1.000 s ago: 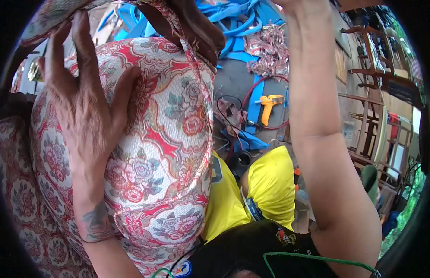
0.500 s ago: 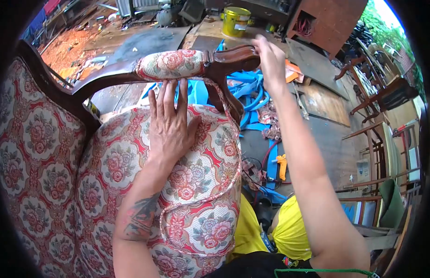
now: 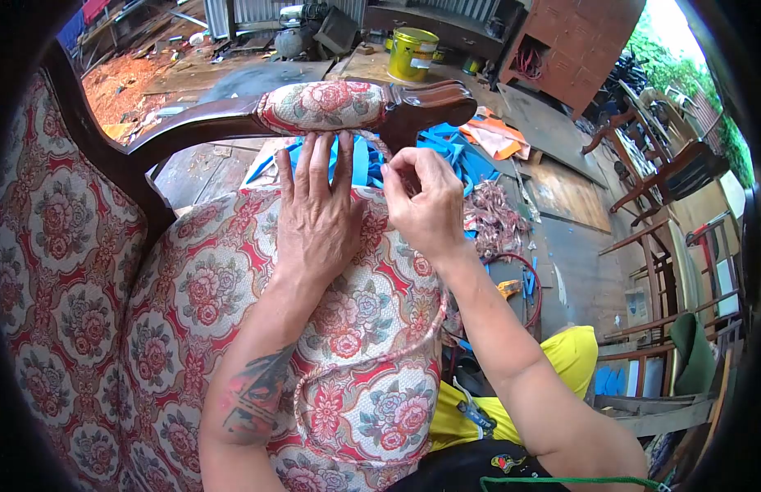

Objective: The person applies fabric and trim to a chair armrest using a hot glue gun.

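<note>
1. Trim cord (image 3: 440, 316) edges the floral seat cushion (image 3: 208, 287), its upper end below the padded armrest (image 3: 331, 105).
2. There the right hand (image 3: 426, 205) pinches it; the left hand (image 3: 315, 221) lies flat on the cushion just beside, fingers spread.

— What's the floor like?
— A grey concrete floor (image 3: 581, 271), cluttered; a tangle of flat blue webbing straps (image 3: 450, 148) lies on it, with a crumpled orange cloth (image 3: 495, 135) just beside them and a pale plywood sheet (image 3: 565, 193) nearby; a patch of reddish earth (image 3: 122, 82) shows at the far left.
— Any furniture?
— Bare dark wooden chair frames (image 3: 655, 164) crowd the right side; a red-brown wooden cabinet (image 3: 573, 45) stands at the back, with a round yellow metal tin (image 3: 412, 53) near it.
— And the light?
— Daylight; green foliage (image 3: 696, 90) shows at the upper right.
</note>
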Demonstrator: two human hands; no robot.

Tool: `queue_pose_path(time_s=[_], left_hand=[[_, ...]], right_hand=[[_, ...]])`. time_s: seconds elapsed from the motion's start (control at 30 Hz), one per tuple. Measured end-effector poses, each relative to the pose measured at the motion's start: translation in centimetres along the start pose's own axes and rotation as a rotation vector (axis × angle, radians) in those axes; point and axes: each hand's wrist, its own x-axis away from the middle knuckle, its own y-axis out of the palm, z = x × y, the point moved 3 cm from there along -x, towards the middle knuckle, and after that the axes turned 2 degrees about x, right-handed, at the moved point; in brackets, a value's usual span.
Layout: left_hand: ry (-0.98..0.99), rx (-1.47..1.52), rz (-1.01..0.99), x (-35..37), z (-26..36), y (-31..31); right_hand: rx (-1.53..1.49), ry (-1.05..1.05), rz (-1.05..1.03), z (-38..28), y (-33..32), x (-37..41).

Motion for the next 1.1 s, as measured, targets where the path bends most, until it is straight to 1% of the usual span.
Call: queue_pose_path(time_s=[0.03,0.1,0.13,0.17,0.23,0.27,0.3,0.37,0.4,0.43,0.5,0.53,0.57,0.63,0.7,0.8,0.83,0.9,0.93,1.0,1.1], left_hand=[[0.001,0.001,-0.002,0.0,0.0,0.1],[0.0,-0.004,0.008,0.1,0.0,0.1],[-0.001,-0.007,0.006,0.1,0.0,0.2],[-0.006,-0.019,0.0,0.2,-0.1,0.2],[-0.01,-0.031,-0.003,0.1,-0.1,0.3],[-0.005,-0.036,0.005,0.2,-0.2,0.4],[-0.001,-0.041,0.015,0.2,-0.1,0.4],[-0.005,-0.042,0.02,0.2,-0.2,0.5],[-0.004,-0.044,0.019,0.2,-0.1,0.5],[-0.004,-0.043,0.023,0.2,-0.1,0.5],[0.008,-0.068,0.029,0.3,-0.2,0.8],[0.005,-0.064,0.032,0.2,-0.3,0.9],[0.008,-0.083,0.039,0.2,-0.4,1.0],[0.003,-0.095,0.048,0.3,-0.5,1.2],[0.017,-0.129,0.052,0.3,-0.5,1.1],[0.013,-0.102,0.048,0.3,-0.4,0.8],[0.021,-0.105,0.055,0.1,-0.5,0.7],[0.028,-0.11,0.059,0.2,-0.3,0.6],[0.024,-0.108,0.057,0.1,-0.4,0.5],[0.018,-0.092,0.048,0.0,-0.3,0.2],[0.03,-0.125,0.053,0.1,-0.5,0.4]], right_hand=[[0.001,0.003,0.0,-0.2,0.2,0.4],[-0.344,0.248,0.033,-0.1,0.9,0.9],[-0.506,0.426,0.031,-0.5,0.9,0.7],[-0.509,0.427,0.03,-0.4,0.8,0.5],[-0.773,0.82,-0.153,0.7,1.5,0.4],[-0.802,0.86,-0.154,0.3,1.6,-0.1],[-0.798,0.857,-0.157,0.4,2.1,-0.1],[-0.453,0.467,-0.015,-0.1,2.1,-0.6],[-0.232,0.191,0.057,-0.8,1.4,-0.8],[-0.231,0.187,0.057,-0.7,1.2,-0.7],[0.096,-0.186,0.003,-1.3,1.3,-0.4],[0.036,-0.187,-0.039,-1.2,1.8,-0.3],[0.04,-0.189,-0.046,-1.2,2.1,-0.2],[-0.049,-0.131,-0.076,-1.0,2.6,-0.3],[-0.058,-0.1,-0.084,-0.9,2.6,-0.5],[-0.135,0.044,-0.133,-0.6,2.6,-0.4],[-0.14,0.047,-0.127,-0.6,2.4,-0.4],[-0.22,0.146,-0.193,-0.4,2.3,-0.3],[-0.234,0.149,-0.184,-0.2,2.4,-0.3],[-0.299,0.151,-0.259,0.6,2.7,0.1],[-0.407,0.159,-0.246,1.0,3.0,0.4]])
